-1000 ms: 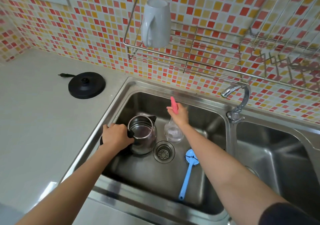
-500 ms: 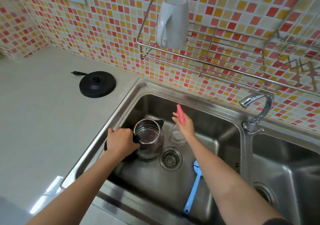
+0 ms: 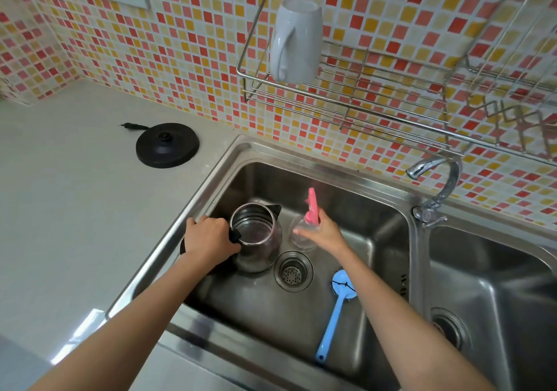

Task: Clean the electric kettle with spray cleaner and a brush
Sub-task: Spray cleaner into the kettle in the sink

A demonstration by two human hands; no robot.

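A person at a kitchen sink (image 3: 346, 186) steadies an electric kettle (image 3: 256, 240) in the left-hand basin, where it stands upright on the steel floor, just left of the round drain strainer (image 3: 293, 271). The kettle is a brushed stainless-steel jug, open at the top so that its dark inside shows, with a black spout lip turned toward the far right and a black handle on its left side. The left hand (image 3: 208, 237) is wrapped tightly round that handle, fingers curled over it. Just right of the kettle, the right hand (image 3: 324, 232) grips a spray bottle (image 3: 301, 235) at the neck, its fingers closed about the clear body and its pink trigger head rising above the hand; whether the bottle rests on the basin floor cannot be told. A blue long-handled brush (image 3: 333, 315) lies untouched on the basin floor, near and to the right of the drain, partly behind the right forearm. On the grey countertop (image 3: 75, 210) to the far left sits the kettle's round black base (image 3: 167, 145). A white mug (image 3: 297, 39) hangs upside down on a wire rack (image 3: 376, 95) against the red-and-yellow tiled wall, and a chrome tap (image 3: 437, 186) stands at the right.
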